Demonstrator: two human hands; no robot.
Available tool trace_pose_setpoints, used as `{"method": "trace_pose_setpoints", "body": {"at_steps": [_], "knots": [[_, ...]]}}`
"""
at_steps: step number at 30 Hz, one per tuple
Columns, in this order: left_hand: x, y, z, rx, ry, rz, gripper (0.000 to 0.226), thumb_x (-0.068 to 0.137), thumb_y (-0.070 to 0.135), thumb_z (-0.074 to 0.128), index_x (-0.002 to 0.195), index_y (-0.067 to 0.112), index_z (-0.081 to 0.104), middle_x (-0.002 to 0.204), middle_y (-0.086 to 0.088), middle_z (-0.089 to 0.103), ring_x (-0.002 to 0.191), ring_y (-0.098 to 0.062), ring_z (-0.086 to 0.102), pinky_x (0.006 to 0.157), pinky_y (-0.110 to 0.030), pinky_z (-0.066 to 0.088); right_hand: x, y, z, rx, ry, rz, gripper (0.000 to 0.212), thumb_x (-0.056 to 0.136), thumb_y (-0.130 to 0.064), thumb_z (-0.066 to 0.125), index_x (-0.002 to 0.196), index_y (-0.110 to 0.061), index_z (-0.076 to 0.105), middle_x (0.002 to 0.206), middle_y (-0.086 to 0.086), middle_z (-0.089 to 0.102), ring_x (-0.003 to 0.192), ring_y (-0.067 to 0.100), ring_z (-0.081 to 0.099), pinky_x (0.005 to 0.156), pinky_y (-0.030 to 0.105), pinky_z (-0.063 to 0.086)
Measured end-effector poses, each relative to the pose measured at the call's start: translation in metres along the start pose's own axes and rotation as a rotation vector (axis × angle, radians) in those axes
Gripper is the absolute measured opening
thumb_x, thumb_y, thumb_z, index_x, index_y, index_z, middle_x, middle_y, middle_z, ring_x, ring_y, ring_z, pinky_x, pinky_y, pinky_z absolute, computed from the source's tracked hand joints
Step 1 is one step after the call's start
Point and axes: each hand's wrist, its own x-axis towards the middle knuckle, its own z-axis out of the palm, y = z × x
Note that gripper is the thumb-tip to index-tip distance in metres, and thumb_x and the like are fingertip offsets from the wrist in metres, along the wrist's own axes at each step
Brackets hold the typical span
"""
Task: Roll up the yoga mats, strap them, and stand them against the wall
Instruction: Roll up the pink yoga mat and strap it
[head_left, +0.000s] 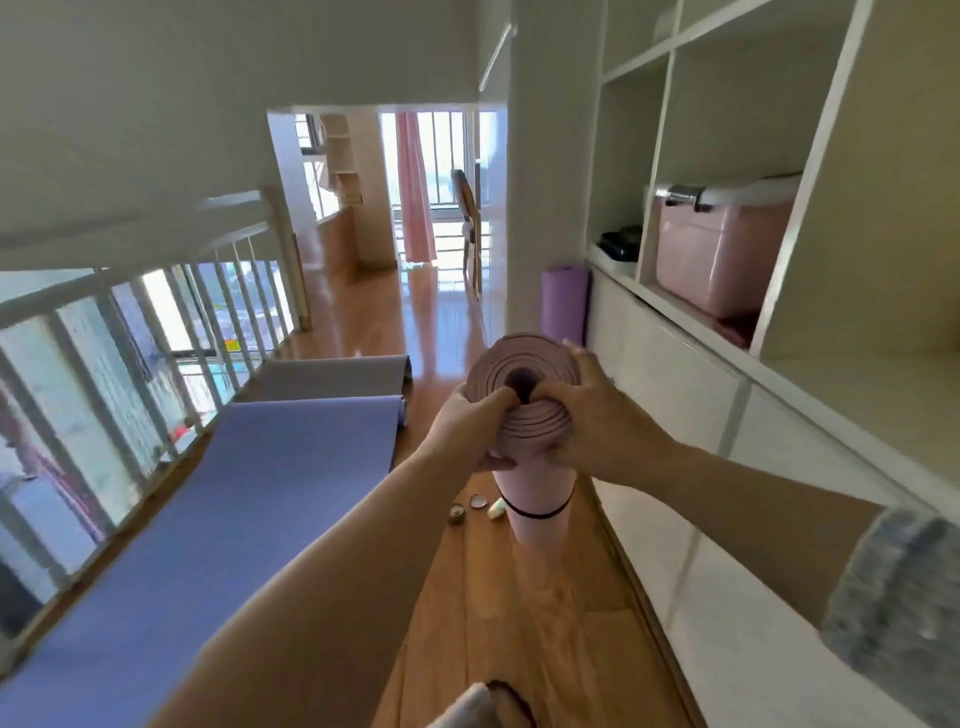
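Floor (545, 597): it is carrying everything. Its right edge is running along the white cabinet (727, 467) up to the wall pillar (545, 156).
Flat mats: a blue mat (234, 493) is lying unrolled along the left railing side, and a grey mat (332, 376) is lying unrolled beyond its far end.
Pink rolled mat (530, 358): it is standing on end near the floor's right edge, just beside the cabinet base. Its long axis is upright and its spiral top is facing the camera.
Purple rolled mat (563, 304): it is standing against the pillar, beyond the pink roll.
Hands: the left hand (462, 426) and right hand (592, 415) are both gripping the pink roll's top end, thumbs pressing toward its core.
Strap (537, 514): a thin black band is circling the pink roll below the hands.
Coming move: the wall is lying ahead and slightly right. The right hand is on the nearer side, so it is probably leading the lean.
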Motion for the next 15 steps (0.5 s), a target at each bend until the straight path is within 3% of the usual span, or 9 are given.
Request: {"method": "trace_pose_setpoints", "body": {"at_steps": [3,8,12,15], "knots": [[0.058,0.010,0.015,-0.008,-0.001,0.016,0.045,0.085,0.030,0.066,0.124,0.018,0.050,0.112,-0.009,0.061,0.098,-0.029,0.065,0.070,-0.044,0.060,0.047,0.038,-0.001,-0.039,0.014,-0.027,0.056,0.079,-0.028,0.075,0.131,-0.026,0.054,0.158,0.007,-0.001,0.135,0.035,0.038,0.108,0.034,0.037],[0.164,0.019,0.032,0.041,0.009,0.054,0.040,0.087,0.030,0.064,0.121,0.016,0.048,0.109,-0.009,0.062,0.098,-0.028,0.065,0.070,-0.041,0.061,0.132,0.110,0.019,-0.053,0.033,-0.045,0.056,0.079,-0.028,0.075,0.131,-0.028,0.053,0.158,0.005,0.000,0.135,0.035,0.038,0.105,0.028,0.036],[0.257,0.012,0.038,0.075,0.026,0.054,0.036,0.088,0.028,0.064,0.117,0.019,0.045,0.105,-0.006,0.058,0.099,-0.028,0.062,0.071,-0.041,0.060,0.204,0.166,0.053,-0.048,0.036,-0.050,0.059,0.076,-0.026,0.077,0.130,-0.027,0.054,0.158,0.006,0.002,0.136,0.033,0.036,0.101,0.021,0.032],[0.325,-0.005,0.038,0.083,0.058,0.043,0.040,0.088,0.030,0.064,0.121,0.017,0.046,0.104,-0.006,0.057,0.098,-0.027,0.061,0.072,-0.043,0.060,0.254,0.204,0.088,-0.040,0.017,-0.061,0.058,0.075,-0.026,0.078,0.128,-0.027,0.055,0.158,0.009,0.004,0.135,0.034,0.037,0.104,0.024,0.031]]}}
